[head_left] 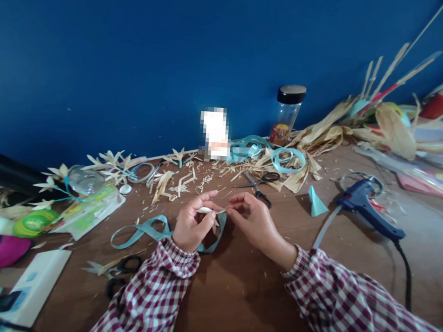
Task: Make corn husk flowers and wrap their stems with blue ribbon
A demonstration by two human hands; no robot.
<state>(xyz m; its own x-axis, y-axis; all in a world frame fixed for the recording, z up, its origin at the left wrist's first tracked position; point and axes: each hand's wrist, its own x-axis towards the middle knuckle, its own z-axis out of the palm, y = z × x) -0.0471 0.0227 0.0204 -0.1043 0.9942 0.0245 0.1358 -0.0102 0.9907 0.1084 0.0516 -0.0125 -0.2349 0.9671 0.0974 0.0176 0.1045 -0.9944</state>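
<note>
Left hand (191, 223) is pinching a pale, slim, tapered piece of what looks like dried husk (205, 210), thumb against fingers, mid-frame. Right hand (253, 220) is holding thumb and index together on the piece's thin right end. Piece is lying between the 2 hands, long axis running left-right across the frame, nearly level. Most of it is sitting in the left hand, so left is nearer; right is meeting the tip only.

Flat light-blue ribbon (143, 234) is curling on the brown wooden table (235, 298), left of and below the left hand.

Containers: clear jar with a black lid (284, 115) is standing upper right of centre; orange-red patch is showing low on it, can't tell label or contents. Clear rounded container (86, 181) is sitting at frame left; can't tell what it's holding.

Also: black-handled scissors (259, 183) are lying just above the right hand, pale-teal paper-like cone (317, 204) is standing further right, blue glue gun (370, 207) is lying beyond that.
</note>
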